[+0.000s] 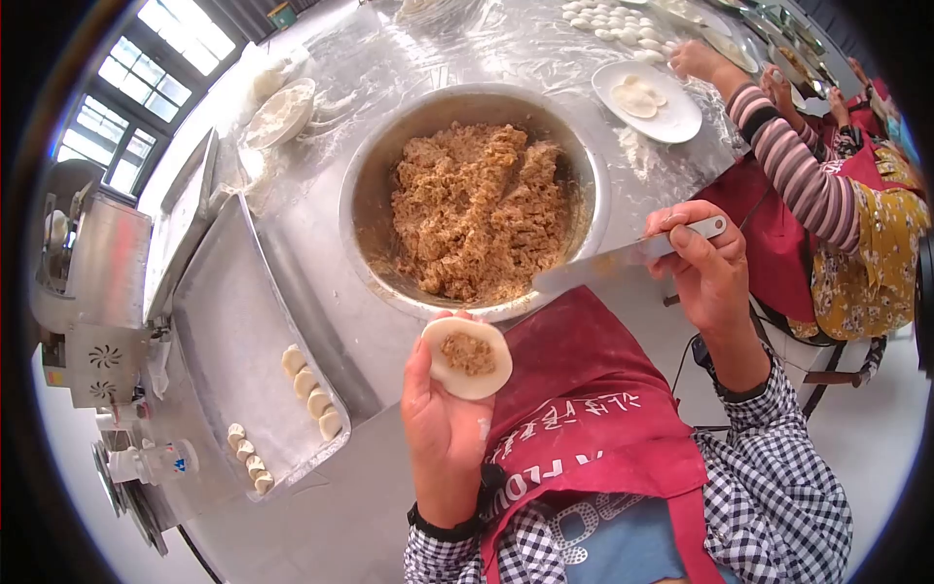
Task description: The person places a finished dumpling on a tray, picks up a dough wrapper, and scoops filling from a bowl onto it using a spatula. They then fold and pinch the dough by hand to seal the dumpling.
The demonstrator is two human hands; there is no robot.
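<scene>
My left hand (443, 438) holds up a round dumpling wrapper (469, 387) with a dab of brown filling (467, 353) at its centre. The wrapper lies flat and unfolded on the fingers, with the thumb at its left edge. My right hand (705, 273) grips the white handle of a flat metal spatula (593, 271). Its blade points left over the near right rim of a large metal bowl (375, 238). Inside the bowl is a heap of minced filling (477, 209). The bowl stands just beyond my left hand.
A metal tray (233, 321) at left carries several folded dumplings (316, 399). A plate (671, 122) of wrappers (637, 97) stands beyond the bowl, near dough pieces (618, 24). A co-worker's striped sleeve (793, 161) reaches in at right. A floury dish (282, 112) and a machine (107, 263) are at left.
</scene>
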